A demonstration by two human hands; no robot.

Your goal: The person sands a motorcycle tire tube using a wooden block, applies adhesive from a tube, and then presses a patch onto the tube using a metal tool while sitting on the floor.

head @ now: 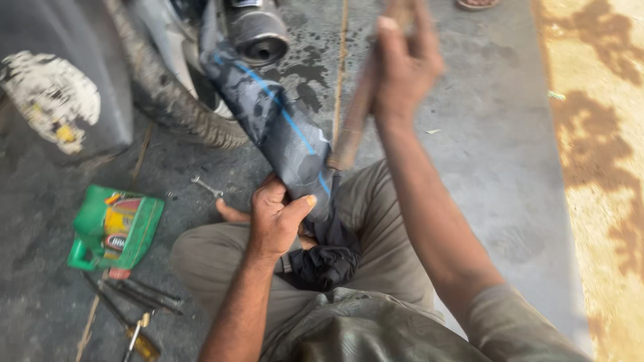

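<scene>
My left hand [276, 218] wraps around the lower end of the black rubber inner tube with a blue stripe [275, 117], thumb pressed on it. My right hand [402, 64], fingers closed on a blurred wooden stick [352, 124], is mid-blow, I judge; next calls for steady aim beside my thumb.

A grey concrete floor [496, 154], stained with dark wet patches, fills most of the view. Along the right runs a strip of sandy yellow ground [604, 167] with brown blotches. Daylight falls evenly. A worn black rubber tyre [174, 100] stands upper left, possibly a motorcycle's.
</scene>
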